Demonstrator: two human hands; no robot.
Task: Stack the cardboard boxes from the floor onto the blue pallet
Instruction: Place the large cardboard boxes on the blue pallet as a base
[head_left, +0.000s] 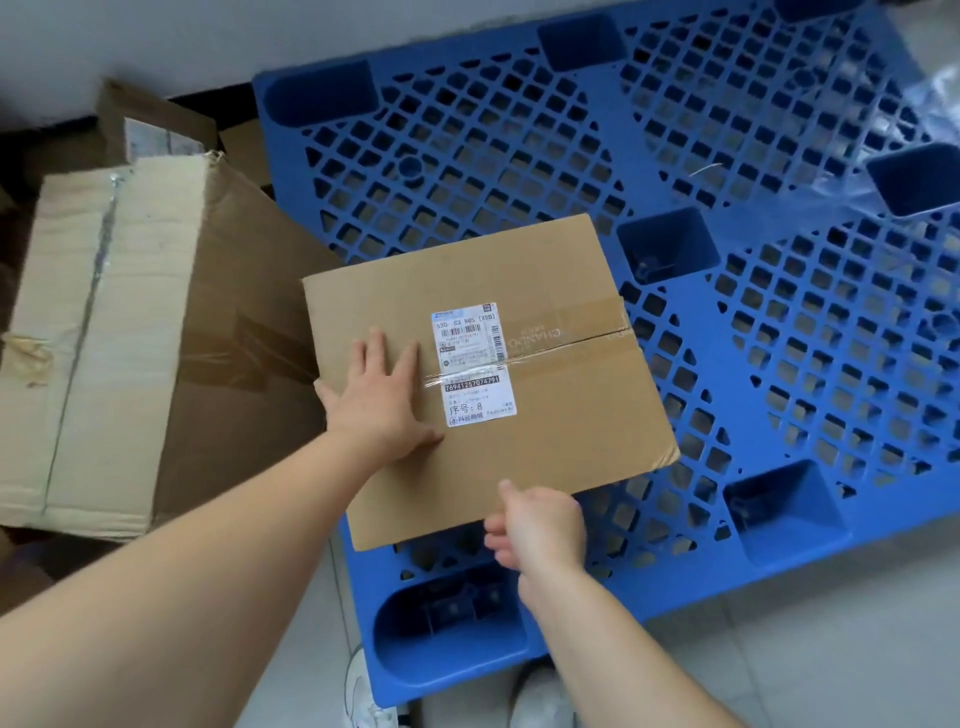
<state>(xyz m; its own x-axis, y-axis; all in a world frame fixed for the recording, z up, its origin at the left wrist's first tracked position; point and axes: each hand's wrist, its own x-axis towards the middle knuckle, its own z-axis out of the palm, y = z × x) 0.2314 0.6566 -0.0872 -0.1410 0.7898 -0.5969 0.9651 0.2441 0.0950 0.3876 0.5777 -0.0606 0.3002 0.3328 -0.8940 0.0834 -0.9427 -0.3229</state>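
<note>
A flat cardboard box (561, 415) with a white shipping label lies over the near left part of the blue pallet (779, 338); I cannot tell whether it rests on the grid or is held just above. My left hand (384, 400) presses flat on its top near the left edge, fingers straight. My right hand (535, 525) grips the box's near edge, fingers curled under it. A large worn cardboard box (145, 338) lies on the floor left of the pallet, with another box (150, 124) behind it.
Clear plastic film (914, 135) lies on the pallet's far right. A white wall runs behind. Pale floor tiles (779, 665) show at the near right. A white shoe (363, 696) sits at the pallet's near corner.
</note>
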